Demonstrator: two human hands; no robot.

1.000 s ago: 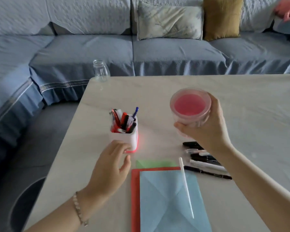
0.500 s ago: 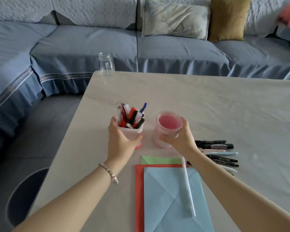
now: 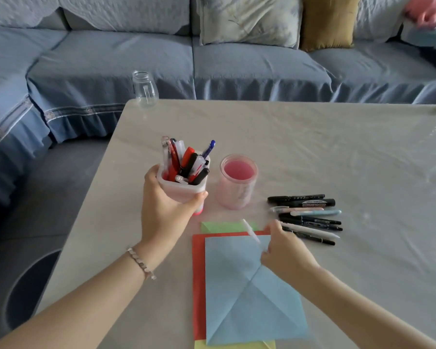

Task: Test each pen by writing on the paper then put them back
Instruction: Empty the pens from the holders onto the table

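Note:
My left hand (image 3: 165,207) grips a white square pen holder (image 3: 184,188) full of several pens (image 3: 186,161), lifted and tilted a little off the table. Beside it, to its right, an empty pink cup (image 3: 237,182) stands on the table. My right hand (image 3: 283,250) pinches a white pen (image 3: 251,231) that lies across the top of the blue paper (image 3: 249,290). The blue sheet sits on red paper (image 3: 198,250), with green paper (image 3: 222,226) behind and yellow paper (image 3: 237,345) at the front. Several loose pens (image 3: 307,212) lie in a row to the right of my right hand.
A clear glass jar (image 3: 145,88) stands at the table's (image 3: 337,147) far left corner. A blue sofa (image 3: 212,59) with cushions runs behind the table. A dark round bin (image 3: 30,285) sits on the floor to the left.
My right hand set the pink cup down beside the holder, let it go and moved to the white pen on the paper. My left hand took hold of the pen holder and lifted it.

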